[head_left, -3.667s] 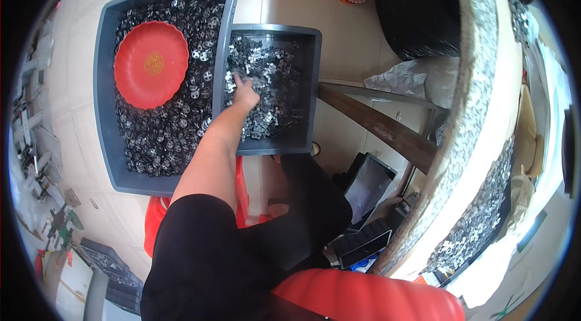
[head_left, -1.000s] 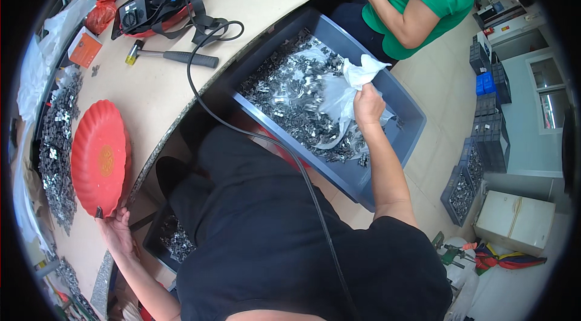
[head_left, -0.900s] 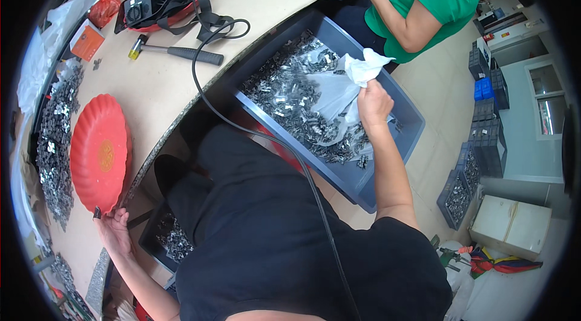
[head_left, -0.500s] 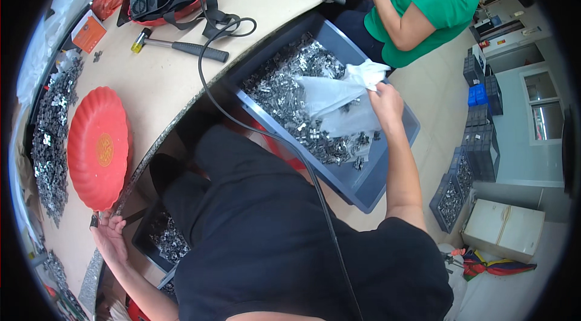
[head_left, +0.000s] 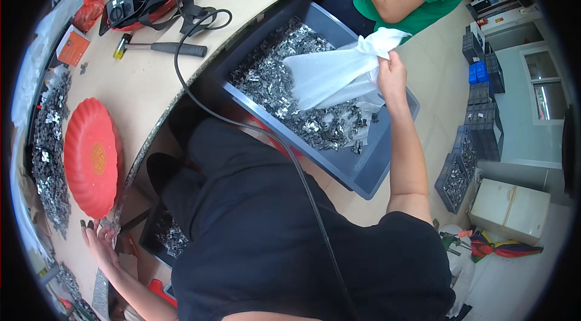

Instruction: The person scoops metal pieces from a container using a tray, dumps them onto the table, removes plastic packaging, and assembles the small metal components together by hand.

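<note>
At the bench's near left edge, the left hand (head_left: 100,242) lies with fingers spread open at the rim of the red plate (head_left: 91,154), holding nothing; loose metal clips (head_left: 48,139) run along the far left edge beyond it. Toward the middle of the bench lie a hammer (head_left: 160,49) and a black cable (head_left: 200,94). To the right, off the bench's front edge, the right hand (head_left: 392,76) pinches the gathered neck of the white plastic bag (head_left: 333,76), which hangs over the grey bin (head_left: 369,170) of metal pieces. Done well, the grip stays tight at the neck and the bag stays above the bin's middle, so nothing drops past its rim.
</note>
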Available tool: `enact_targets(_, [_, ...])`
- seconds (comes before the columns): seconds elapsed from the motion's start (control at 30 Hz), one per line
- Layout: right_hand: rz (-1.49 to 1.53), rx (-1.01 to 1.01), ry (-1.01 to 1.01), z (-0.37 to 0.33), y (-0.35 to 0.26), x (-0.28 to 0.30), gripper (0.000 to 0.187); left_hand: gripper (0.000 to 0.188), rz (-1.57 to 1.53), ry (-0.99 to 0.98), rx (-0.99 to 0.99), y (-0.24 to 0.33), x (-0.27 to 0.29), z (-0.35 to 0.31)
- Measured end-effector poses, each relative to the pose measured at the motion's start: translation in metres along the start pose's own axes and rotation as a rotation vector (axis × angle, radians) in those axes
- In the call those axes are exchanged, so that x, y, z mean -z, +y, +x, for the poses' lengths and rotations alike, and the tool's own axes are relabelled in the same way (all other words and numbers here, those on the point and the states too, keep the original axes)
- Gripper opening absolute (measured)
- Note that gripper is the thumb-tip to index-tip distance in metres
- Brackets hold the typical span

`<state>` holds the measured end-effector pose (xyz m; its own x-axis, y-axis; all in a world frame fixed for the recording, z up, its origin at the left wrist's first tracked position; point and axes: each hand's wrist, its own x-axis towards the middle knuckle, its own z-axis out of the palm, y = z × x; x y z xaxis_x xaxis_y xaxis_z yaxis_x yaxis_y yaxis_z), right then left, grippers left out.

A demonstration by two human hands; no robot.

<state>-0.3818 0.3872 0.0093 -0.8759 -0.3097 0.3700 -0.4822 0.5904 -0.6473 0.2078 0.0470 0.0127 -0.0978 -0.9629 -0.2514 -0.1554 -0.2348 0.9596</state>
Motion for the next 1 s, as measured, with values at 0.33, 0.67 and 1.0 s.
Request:
enact_targets(0.33, [0.043, 0.258, 0.207, 0.026, -0.06, 0.057, 0.019, 0.053, 0.477, 0.296, -0.431, 0.071, -0.002, 0.007])
enact_targets(0.67, [0.013, 0.5, 0.128, 0.044, -0.147, 0.098, 0.02, 0.047, 0.511, -0.361, -0.852, 0.167, -0.171, -0.033])
enact_targets(1.0, [0.469, 1.025, -0.362, 0.018, -0.225, 0.04, 0.022, 0.036, 0.396, -0.999, -0.796, 0.174, -0.397, -0.089])
